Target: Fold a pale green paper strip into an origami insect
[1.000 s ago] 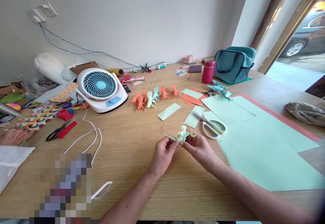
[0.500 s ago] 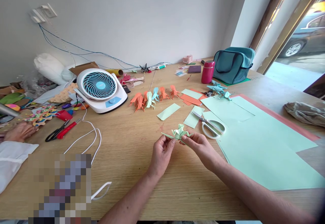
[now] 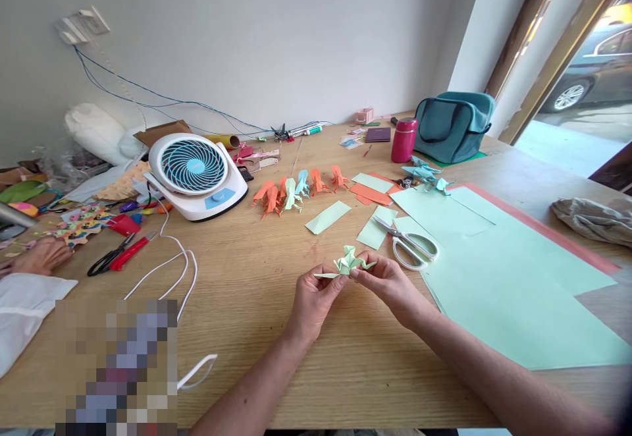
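A small pale green folded paper figure (image 3: 347, 263) is held just above the wooden table (image 3: 257, 291), between both my hands. My left hand (image 3: 312, 301) pinches its left side and my right hand (image 3: 390, 286) pinches its right side, fingers closed on the paper. Behind it stands a row of finished folded figures (image 3: 296, 192) in orange, green and blue. White-handled scissors (image 3: 412, 246) lie just right of my right hand, on cut green paper strips (image 3: 328, 217).
Large pale green sheets (image 3: 508, 271) cover the table's right side. A white desk fan (image 3: 195, 174) with a white cable stands at the left, beside red and black scissors (image 3: 116, 255). A teal bag (image 3: 454, 126) and a red flask (image 3: 403, 139) stand behind. Another person's hand (image 3: 42, 256) rests far left.
The paper figure has shifted slightly left and turned in my fingers. The other person's hand at the far left has moved up a little.
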Motion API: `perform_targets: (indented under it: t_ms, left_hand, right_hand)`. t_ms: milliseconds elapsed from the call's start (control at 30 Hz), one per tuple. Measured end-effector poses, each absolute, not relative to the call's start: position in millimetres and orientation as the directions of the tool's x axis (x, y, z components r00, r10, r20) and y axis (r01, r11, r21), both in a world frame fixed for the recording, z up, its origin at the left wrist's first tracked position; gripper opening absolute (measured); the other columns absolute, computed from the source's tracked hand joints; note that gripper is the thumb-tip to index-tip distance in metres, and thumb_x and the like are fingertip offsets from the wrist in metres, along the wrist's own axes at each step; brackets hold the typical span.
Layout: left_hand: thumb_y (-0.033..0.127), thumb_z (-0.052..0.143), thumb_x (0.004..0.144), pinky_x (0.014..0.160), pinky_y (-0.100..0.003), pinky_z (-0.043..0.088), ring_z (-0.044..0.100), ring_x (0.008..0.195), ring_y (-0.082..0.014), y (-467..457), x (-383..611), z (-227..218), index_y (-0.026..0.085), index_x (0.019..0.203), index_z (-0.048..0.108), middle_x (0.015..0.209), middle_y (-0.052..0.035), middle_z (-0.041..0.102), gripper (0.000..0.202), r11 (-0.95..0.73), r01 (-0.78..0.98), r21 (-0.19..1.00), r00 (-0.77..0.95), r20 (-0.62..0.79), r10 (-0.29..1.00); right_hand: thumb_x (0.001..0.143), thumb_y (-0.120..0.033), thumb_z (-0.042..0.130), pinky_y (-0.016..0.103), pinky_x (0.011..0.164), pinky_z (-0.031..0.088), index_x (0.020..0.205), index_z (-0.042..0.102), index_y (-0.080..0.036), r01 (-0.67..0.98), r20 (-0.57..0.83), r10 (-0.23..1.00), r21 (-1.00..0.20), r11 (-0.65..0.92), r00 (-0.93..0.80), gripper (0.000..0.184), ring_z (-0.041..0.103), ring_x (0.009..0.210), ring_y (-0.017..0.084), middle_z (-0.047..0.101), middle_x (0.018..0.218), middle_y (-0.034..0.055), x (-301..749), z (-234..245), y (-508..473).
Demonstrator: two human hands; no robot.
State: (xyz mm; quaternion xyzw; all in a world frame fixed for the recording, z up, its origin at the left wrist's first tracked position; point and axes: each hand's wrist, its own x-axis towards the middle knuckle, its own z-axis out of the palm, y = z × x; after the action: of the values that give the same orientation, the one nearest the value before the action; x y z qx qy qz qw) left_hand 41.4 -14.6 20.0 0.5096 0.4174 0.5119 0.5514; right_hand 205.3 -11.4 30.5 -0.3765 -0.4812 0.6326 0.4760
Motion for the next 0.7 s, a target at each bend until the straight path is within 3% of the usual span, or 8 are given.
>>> perform_targets:
  t_ms: [67, 200, 367, 500, 700]
  left_hand:
    - [0.040, 0.082, 0.075, 0.067, -0.023, 0.042, 0.053, 0.068, -0.0119, -14.0, 39.0, 22.1, 0.014, 0.072, 0.068, 0.068, 0.0005, 0.064, 0.029, -0.013, -0.124, 0.992, 0.157, 0.033, 0.987]
    - [0.044, 0.085, 0.070, 0.069, -0.024, 0.042, 0.056, 0.072, -0.0142, -10.2, 25.3, 30.5, 0.015, 0.095, 0.070, 0.077, -0.0018, 0.067, 0.040, 0.028, -0.021, 0.999, 0.207, -0.023, 0.978]
    - [0.044, 0.080, 0.075, 0.068, -0.024, 0.040, 0.053, 0.070, -0.0134, -3.5, 8.9, 35.1, 0.017, 0.102, 0.071, 0.078, -0.0019, 0.065, 0.040, -0.043, 0.163, 0.986, 0.217, 0.007, 0.976]
    - [0.043, 0.075, 0.080, 0.069, -0.025, 0.040, 0.054, 0.073, -0.0149, -3.4, 12.0, 31.5, 0.015, 0.093, 0.073, 0.083, -0.0044, 0.067, 0.030, -0.067, 0.200, 0.977, 0.297, 0.005, 0.955]
    - [0.045, 0.077, 0.077, 0.057, -0.023, 0.031, 0.044, 0.059, -0.0114, -6.8, 22.7, 28.9, 0.015, 0.075, 0.070, 0.064, 0.0016, 0.055, 0.030, -0.040, 0.135, 0.990, 0.257, 0.004, 0.966]
  right_hand:
    - [0.074, -0.053, 0.078, 0.031, 0.074, 0.041, 0.079, 0.060, -0.020, -0.217, -0.030, 0.961, -0.972, -0.092, -0.274, 0.038, 0.054, 0.076, 0.016, 0.063, 0.077, -0.0002, 206.2, 31.5, -11.3]
    - [0.073, -0.056, 0.077, 0.030, 0.069, 0.041, 0.081, 0.059, -0.020, -0.150, -0.022, 0.965, -0.987, -0.063, -0.263, 0.041, 0.055, 0.072, 0.015, 0.061, 0.076, -0.0004, 207.9, 30.5, -9.1]
    - [0.078, -0.057, 0.073, 0.029, 0.063, 0.038, 0.082, 0.058, -0.019, -0.071, -0.005, 0.966, -0.997, -0.024, -0.260, 0.041, 0.052, 0.067, 0.014, 0.060, 0.076, -0.0002, 209.2, 22.6, -5.1]
    - [0.080, -0.054, 0.073, 0.028, 0.060, 0.037, 0.084, 0.057, -0.020, -0.068, 0.015, 0.946, -0.998, -0.007, -0.324, 0.038, 0.051, 0.066, 0.013, 0.059, 0.074, -0.0011, 206.1, 15.5, -5.5]
    - [0.080, -0.057, 0.073, 0.029, 0.065, 0.045, 0.085, 0.058, -0.020, -0.070, 0.023, 0.928, -0.998, -0.003, -0.373, 0.041, 0.055, 0.068, 0.014, 0.059, 0.074, -0.0011, 205.6, 21.6, -8.9]
